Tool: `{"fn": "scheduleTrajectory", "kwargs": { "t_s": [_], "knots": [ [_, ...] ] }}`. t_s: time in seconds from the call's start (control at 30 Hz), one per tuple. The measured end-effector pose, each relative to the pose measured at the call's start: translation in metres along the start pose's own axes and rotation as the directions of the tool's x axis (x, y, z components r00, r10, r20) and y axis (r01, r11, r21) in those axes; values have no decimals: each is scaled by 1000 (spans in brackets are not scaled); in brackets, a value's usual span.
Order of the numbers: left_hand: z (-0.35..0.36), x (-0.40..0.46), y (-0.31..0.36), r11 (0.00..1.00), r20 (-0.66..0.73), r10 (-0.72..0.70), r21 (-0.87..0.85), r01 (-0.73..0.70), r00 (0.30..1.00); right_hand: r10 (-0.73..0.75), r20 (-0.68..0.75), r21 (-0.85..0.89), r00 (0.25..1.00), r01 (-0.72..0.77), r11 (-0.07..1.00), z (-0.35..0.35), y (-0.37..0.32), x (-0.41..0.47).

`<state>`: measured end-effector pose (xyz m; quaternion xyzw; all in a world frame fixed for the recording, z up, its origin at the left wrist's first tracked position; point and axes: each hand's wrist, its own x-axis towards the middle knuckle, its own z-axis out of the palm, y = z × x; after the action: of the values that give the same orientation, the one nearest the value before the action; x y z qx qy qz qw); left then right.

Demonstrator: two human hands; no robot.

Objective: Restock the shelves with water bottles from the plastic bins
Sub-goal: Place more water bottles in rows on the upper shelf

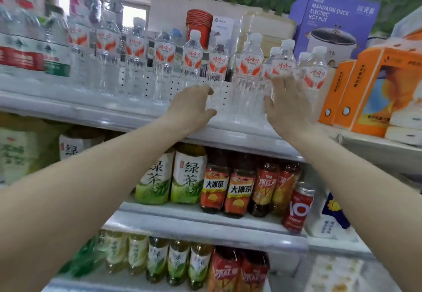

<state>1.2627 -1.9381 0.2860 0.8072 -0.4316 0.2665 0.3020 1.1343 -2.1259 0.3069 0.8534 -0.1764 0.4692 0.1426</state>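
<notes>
Clear water bottles with red-and-white labels and white caps stand in a row on the top white shelf [127, 111]. My left hand [191, 106] reaches to the shelf's front and curls its fingers and thumb round the lower body of one water bottle [218, 63]. My right hand [288, 102] is held flat with straight fingers against the bottles to the right [282, 63], its thumb near a taller bottle [250, 63]. No plastic bin is in view.
Orange boxes [365, 90] stand at the shelf's right end, and a purple hot pot box [333, 24] and red cups [198, 24] stand behind. Green tea [189, 175] and iced tea bottles [239, 191] fill the lower shelves. Larger water bottles [22, 49] are at the left.
</notes>
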Motion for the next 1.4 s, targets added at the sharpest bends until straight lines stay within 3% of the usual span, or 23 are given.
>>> {"fn": "scheduleTrajectory", "kwargs": {
  "t_s": [0.13, 0.43, 0.67, 0.97, 1.17, 1.3, 1.4],
  "knots": [
    [-12, -54, -24, 997, 0, 56, 44, -56, 998, 14, 72, 9, 997, -15, 1000, -9, -41, -66],
    [22, -177, -80, 946, 78, 293, 122, -301, 953, -141, 176, -31, 974, 149, 988, -3, -104, -199],
    [99, -284, -119, 971, 285, 210, 53, -234, 935, -150, 386, 91, 910, 124, 988, 54, -136, -315],
    [232, -477, -168, 1000, 520, -14, 16, 6, 854, -223, 701, 257, 678, 52, 965, 162, -164, -516],
    [319, -614, -185, 959, 666, -272, 128, 252, 695, -252, 849, 315, 465, -62, 947, 245, -159, -648],
    [385, -704, -192, 940, 738, -321, 169, 297, 594, -229, 889, 301, 396, -130, 945, 302, -153, -740],
    [440, -766, -198, 930, 756, -345, 194, 313, 557, -203, 936, 259, 287, -171, 951, 347, -148, -814]
  ]
}}
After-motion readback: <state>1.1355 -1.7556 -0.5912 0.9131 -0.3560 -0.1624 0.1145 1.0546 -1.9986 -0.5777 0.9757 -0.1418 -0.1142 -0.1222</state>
